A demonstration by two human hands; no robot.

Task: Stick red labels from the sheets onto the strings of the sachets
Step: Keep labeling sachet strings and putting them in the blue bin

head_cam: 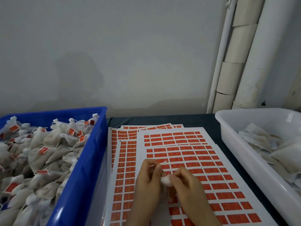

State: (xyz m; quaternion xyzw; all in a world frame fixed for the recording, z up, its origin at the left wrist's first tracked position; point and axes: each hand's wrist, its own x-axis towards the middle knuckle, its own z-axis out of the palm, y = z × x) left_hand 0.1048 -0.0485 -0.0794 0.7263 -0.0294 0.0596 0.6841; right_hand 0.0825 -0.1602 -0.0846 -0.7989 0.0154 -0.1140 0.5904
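Both hands are working low in the view, over the near half of the top label sheet (140, 154): the left hand (149, 176) is pinching the thin pale string (163, 162) between thumb and forefinger, fingers curled, while the right hand (189, 186) is gripping the small white sachet (165, 180) at its gathered neck, so both are closed on something. The sachet is hanging between the two hands just above the sheet, its cloth looking soft, bunched and lightly filled. Whether a label is already riding on the string is too small to tell. To my eye the person is tensioning the string for a label. Doing it well is probably a matter of pulling the string taut and straight, laying it along the sticker's middle, and folding the halves squarely so the edges meet. Under the hands, rows of red labels (210, 163) are covering the sheet, with more sheets fanning out beneath and beyond it. To the left, the blue crate (91, 160) is holding a heap of tagged sachets (48, 144), red tags showing among them. To the right, the white tub (244, 152) is holding untagged sachets (268, 144). Farther back, the dark table cover (162, 121) is meeting a grey wall (114, 54), and white pipes (236, 62) are running up the corner.
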